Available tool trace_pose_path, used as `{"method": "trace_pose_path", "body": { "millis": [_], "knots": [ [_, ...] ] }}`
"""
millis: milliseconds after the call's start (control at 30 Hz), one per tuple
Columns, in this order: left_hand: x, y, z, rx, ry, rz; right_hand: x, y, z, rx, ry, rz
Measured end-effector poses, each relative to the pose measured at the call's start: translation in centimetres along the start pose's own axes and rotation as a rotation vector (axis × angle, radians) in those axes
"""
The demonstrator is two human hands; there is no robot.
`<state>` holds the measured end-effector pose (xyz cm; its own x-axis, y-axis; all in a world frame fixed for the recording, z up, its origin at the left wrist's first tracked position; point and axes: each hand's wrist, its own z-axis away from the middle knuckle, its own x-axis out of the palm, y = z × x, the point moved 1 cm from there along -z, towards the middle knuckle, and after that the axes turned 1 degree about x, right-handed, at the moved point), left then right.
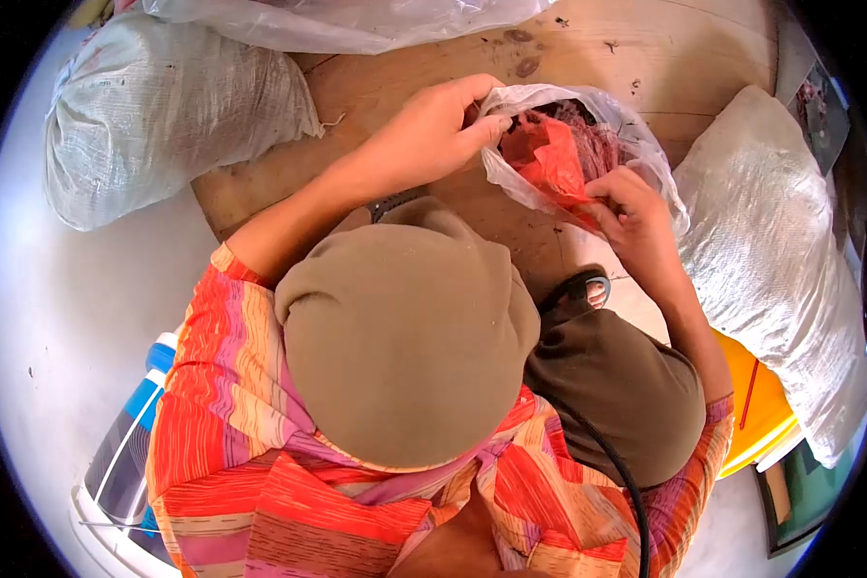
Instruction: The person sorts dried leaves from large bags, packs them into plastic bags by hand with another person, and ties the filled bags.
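A translucent white plastic bag is held with its mouth open above the wooden floor. My left hand grips the bag's left rim between thumb and fingers. Inside lie a crumpled red plastic bag and a reddish-brown, stringy mass whose kind I cannot make out. At the near right side of the opening, my right hand is closed, pinching the lower edge of the red plastic. Part of the right fingertips is hidden by the plastic.
Stuffed white woven sacks stand on both sides, one at the left and a larger one at the right. Clear plastic sheeting lies at the far edge. A yellow object and a white bucket are beside me.
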<state>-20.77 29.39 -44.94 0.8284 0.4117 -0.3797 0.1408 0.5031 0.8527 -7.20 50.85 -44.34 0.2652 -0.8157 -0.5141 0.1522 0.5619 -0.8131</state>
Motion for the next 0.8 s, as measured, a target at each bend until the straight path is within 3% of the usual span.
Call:
{"method": "trace_pose_path", "body": {
  "millis": [67,133,200,233,400,667,733,767,800],
  "knots": [
    [0.3,-1.2,-0.3,-0.006,0.065,0.030,-0.5,-0.9,-0.3,0.036,0.179,-0.152],
    [0.8,-1.1,0.0,-0.012,0.057,0.069,-0.3,-0.9,0.4,0.049,0.139,-0.103],
    [0.5,-1.1,-0.7,0.015,0.073,0.081,-0.9,-1.5,0.4,-0.125,0.170,-0.157],
    [0.5,-1.2,-0.8,0.024,0.075,0.073,-1.4,-1.4,-0.1,-0.126,0.220,0.005],
    [1.4,-1.2,-0.7,0.033,0.070,0.169,-0.7,-1.4,0.3,-0.080,0.150,-0.097],
    [1.4,-0.3,-0.9,-0.003,0.075,0.191,-1.6,-1.5,-0.2,-0.196,0.102,0.008],
    [1.8,-1.0,-0.9,0.075,0.089,0.131,-1.4,-1.0,0.2,0.008,0.147,-0.037],
    [1.8,-1.1,-0.9,0.055,0.090,0.138,-1.2,-1.5,0.4,-0.186,0.102,-0.003],
    [1.5,-1.1,-1.3,0.041,0.104,0.140,-1.3,-1.2,-0.1,-0.197,0.109,0.004]
  ]
}}
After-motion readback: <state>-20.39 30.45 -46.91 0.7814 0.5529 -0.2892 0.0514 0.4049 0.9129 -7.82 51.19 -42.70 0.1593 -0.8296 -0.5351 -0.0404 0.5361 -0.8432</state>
